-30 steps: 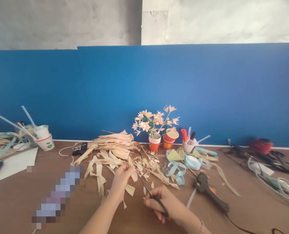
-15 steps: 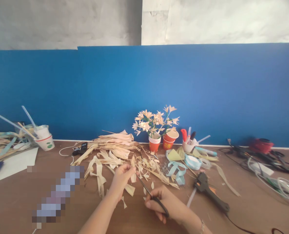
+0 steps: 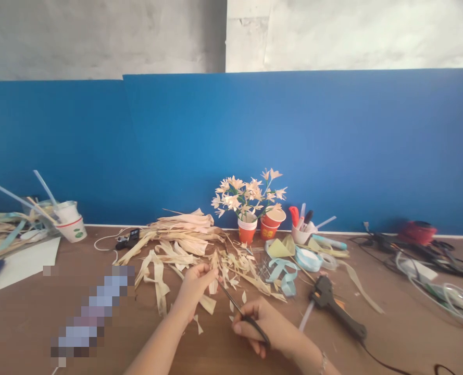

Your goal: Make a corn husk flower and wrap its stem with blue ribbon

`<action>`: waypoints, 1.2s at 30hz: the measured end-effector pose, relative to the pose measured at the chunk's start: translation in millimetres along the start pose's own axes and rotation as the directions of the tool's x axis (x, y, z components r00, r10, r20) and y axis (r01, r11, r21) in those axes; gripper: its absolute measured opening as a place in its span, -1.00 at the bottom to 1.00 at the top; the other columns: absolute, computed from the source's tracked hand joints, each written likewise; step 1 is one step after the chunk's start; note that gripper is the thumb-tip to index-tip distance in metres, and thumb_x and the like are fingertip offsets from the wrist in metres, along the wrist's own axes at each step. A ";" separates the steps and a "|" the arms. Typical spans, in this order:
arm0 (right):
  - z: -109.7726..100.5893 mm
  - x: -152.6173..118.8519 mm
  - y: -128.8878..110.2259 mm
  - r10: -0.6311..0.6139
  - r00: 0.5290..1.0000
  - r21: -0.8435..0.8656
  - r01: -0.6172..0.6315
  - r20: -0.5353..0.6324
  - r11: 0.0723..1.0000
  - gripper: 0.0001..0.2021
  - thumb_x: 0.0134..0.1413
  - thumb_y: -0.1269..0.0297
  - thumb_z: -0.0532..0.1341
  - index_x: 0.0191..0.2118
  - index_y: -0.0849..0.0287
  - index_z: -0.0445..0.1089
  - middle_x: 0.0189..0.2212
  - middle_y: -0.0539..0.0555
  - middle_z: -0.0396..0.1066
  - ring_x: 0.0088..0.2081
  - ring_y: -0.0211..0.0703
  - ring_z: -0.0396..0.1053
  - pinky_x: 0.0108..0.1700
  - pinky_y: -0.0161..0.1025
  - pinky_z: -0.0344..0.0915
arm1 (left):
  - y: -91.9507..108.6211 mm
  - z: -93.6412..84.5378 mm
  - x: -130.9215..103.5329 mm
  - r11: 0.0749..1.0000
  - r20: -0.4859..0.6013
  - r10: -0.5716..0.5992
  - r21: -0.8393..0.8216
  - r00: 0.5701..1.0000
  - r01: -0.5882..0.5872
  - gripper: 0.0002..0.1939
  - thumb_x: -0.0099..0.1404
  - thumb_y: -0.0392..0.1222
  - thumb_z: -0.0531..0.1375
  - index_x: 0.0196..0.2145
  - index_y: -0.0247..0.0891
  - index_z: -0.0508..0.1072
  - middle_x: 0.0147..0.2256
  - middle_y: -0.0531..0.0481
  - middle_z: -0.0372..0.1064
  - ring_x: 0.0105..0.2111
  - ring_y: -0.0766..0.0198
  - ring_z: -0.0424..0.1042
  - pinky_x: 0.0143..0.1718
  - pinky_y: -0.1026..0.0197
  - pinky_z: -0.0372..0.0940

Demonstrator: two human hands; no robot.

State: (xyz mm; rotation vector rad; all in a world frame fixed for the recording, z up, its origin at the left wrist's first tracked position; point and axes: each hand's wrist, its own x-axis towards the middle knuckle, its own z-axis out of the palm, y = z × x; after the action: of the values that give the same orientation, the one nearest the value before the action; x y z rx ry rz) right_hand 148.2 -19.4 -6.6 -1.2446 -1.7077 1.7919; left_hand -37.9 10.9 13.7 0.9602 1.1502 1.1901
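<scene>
Fingers of the left hand (image 3: 194,290) pinch a pale husk piece (image 3: 213,286) above the table (image 3: 203,357), just beside the tip of the scissors (image 3: 233,301). The right hand (image 3: 270,323) curls its fingers round the black handles. Small, slow snips should work best, with the piece held flat and fingertips kept back. Dry, crinkly husk strips (image 3: 188,229) lie heaped behind, and 1 tiny pointed scrap (image 3: 244,297) sits near the blades.

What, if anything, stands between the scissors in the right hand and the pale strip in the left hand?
Nothing visible stands in the way. The scissors in the right hand point toward the pale strip that the left hand pinches; their tips are close to it, contact is unclear.
</scene>
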 end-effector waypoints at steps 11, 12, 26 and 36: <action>0.0 -2.6 -4.7 -0.021 1.000 -0.001 0.021 -0.002 1.000 -0.67 -0.12 0.02 0.25 -0.42 0.25 0.39 -0.78 -0.13 0.24 -0.77 -0.43 0.12 -0.73 -0.50 0.01 | -3.2 -4.9 3.7 0.990 -0.159 0.140 0.026 0.977 -0.137 -0.75 -0.04 -0.05 0.28 -0.58 -0.26 0.35 -0.70 0.17 0.21 -0.71 0.42 0.16 -0.66 0.37 0.06; 0.1 -2.9 -6.0 -0.026 1.000 0.000 0.026 -0.013 1.000 -0.66 -0.12 0.02 0.24 -0.42 0.25 0.39 -0.78 -0.13 0.23 -0.77 -0.43 0.11 -0.73 -0.49 0.01 | -1.9 -5.9 4.2 0.987 -0.194 0.158 0.048 0.968 -0.152 -0.77 -0.04 -0.07 0.28 -0.56 -0.27 0.37 -0.69 0.17 0.22 -0.71 0.42 0.15 -0.67 0.37 0.04; -1.2 8.4 -2.1 -0.066 0.968 0.024 0.074 -0.243 0.997 -0.62 -0.18 -0.02 0.22 -0.41 0.26 0.35 -0.82 -0.13 0.19 -0.78 -0.40 0.09 -0.73 -0.45 0.00 | 10.6 -22.2 -10.1 0.335 0.087 0.450 0.906 0.889 -0.258 -0.71 -0.04 -0.51 0.05 -0.43 -0.17 0.38 -0.35 0.00 0.37 -0.28 0.14 0.36 -0.31 0.23 0.15; -4.3 9.0 -4.8 -0.067 0.939 0.073 0.097 -0.336 0.993 -0.57 -0.18 -0.05 0.22 -0.35 0.27 0.35 -0.77 -0.08 0.28 -0.77 -0.40 0.15 -0.74 -0.47 -0.12 | 16.5 -18.5 -22.6 0.192 0.266 0.225 0.931 0.937 -0.311 -0.72 -0.03 -0.53 0.05 -0.52 -0.17 0.39 -0.43 0.02 0.36 -0.39 0.18 0.36 -0.41 0.25 0.05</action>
State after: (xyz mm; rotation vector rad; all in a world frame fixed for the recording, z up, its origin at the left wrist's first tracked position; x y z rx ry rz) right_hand 145.2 -8.9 -4.6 -1.3298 -1.4517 1.4909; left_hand -59.2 -9.5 29.7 2.2517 1.7459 0.5168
